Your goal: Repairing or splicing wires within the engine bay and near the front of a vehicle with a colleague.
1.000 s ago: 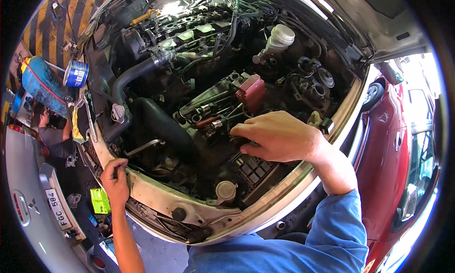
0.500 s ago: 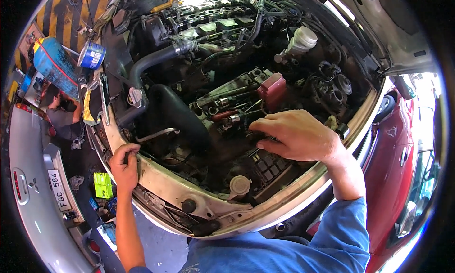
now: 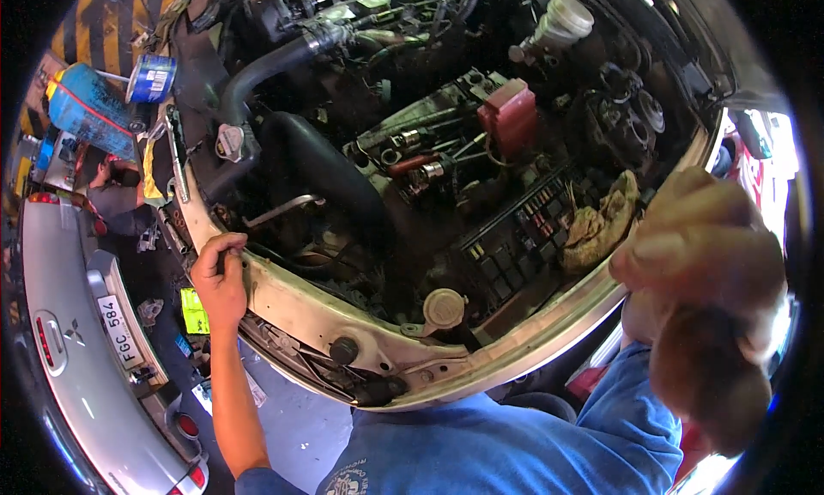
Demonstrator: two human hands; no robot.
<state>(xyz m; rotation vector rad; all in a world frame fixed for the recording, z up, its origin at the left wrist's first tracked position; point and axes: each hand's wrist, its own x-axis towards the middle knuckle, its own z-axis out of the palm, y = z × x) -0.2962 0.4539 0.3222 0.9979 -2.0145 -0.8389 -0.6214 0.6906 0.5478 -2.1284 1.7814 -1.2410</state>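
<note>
My left hand (image 3: 221, 282) rests on the cream front panel (image 3: 296, 321) of an open engine bay, its fingers curled in. On the right my right hand (image 3: 699, 246) is raised near the camera, beyond the side rail, and smeared by motion. A dark, blurred rounded shape shows just below it; I cannot tell what it is. Beside that rail lies a crumpled brown rag (image 3: 603, 224), next to an uncovered fuse box (image 3: 515, 242). Mid-bay, several metal tools, one with a red handle (image 3: 414, 164), lie by a red box-shaped cover (image 3: 511, 117).
A bent metal rod (image 3: 287, 208) lies near a thick black hose (image 3: 318, 164). A capped reservoir (image 3: 444, 309) stands by the front corner. Left of the bay are a blue can (image 3: 153, 78), a blue gas cylinder (image 3: 90, 109), a crouching person (image 3: 112, 190) and a silver car (image 3: 73, 280).
My right hand has swung from above the fuse box to the right and up toward the camera, uncovering the rag and fuses. My left hand stays on the panel. The view has shifted slightly.
</note>
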